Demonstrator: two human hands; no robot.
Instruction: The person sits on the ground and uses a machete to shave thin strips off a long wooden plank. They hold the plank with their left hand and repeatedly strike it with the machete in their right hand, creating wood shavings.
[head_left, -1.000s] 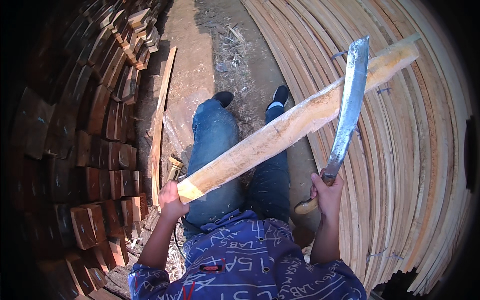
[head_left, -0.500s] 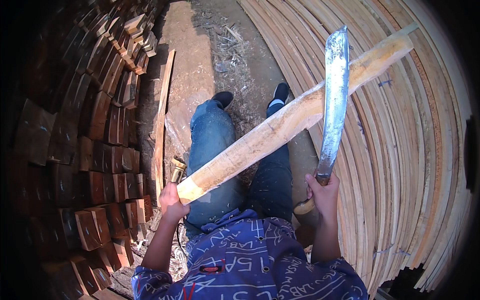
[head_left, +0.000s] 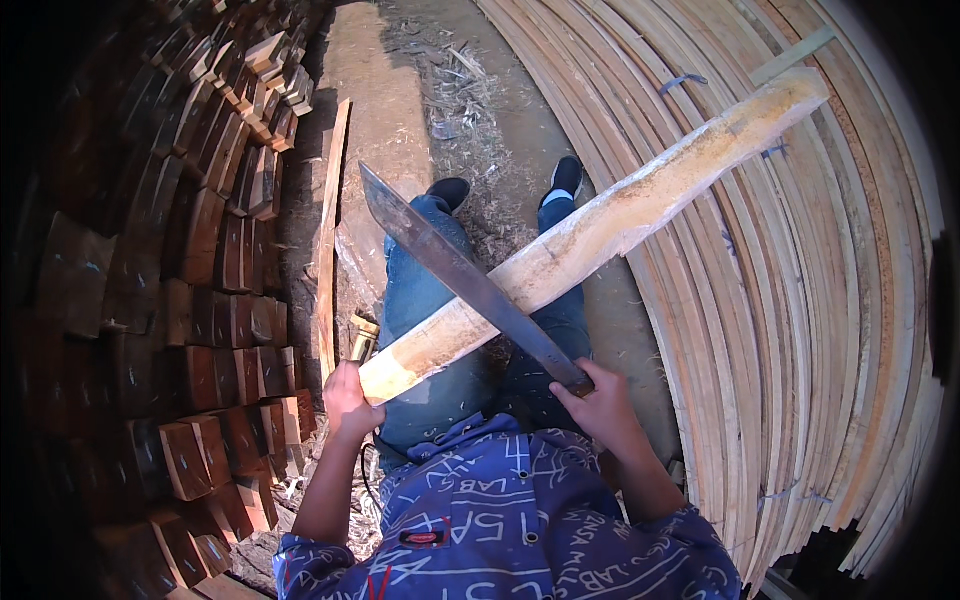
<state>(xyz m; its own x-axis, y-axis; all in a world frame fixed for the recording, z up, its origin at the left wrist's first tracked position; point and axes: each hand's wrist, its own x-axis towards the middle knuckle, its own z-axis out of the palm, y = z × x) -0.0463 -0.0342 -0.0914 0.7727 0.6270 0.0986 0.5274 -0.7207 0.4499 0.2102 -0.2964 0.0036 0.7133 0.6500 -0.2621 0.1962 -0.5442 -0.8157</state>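
Left hand, lower left of center, is closed around the near end of a pale wooden plank; thumb on the near side, fingers mostly hidden behind the wood. Plank runs diagonally from that grip to the upper right of the frame, passing over the jeans, far end over the long boards. Near end is a cleaner yellow, brownish stains further along. Right hand, just below and right of center, is wrapped around the base of a machete; handle mostly hidden in the fist. Blade points to upper left, dark face up, crossing in front of the plank's lower half to make an X. Can't tell if steel touches wood there. Brass-colored cylinder just above the left hand, exact kind unclear. Thin wood strip lies lengthwise left of the legs. Stacked timber fills the left side, ends facing in. Long boards curve down the right side, blue tie at upper right. Shavings on the ground, top center. Patterned blue shirt at bottom center.
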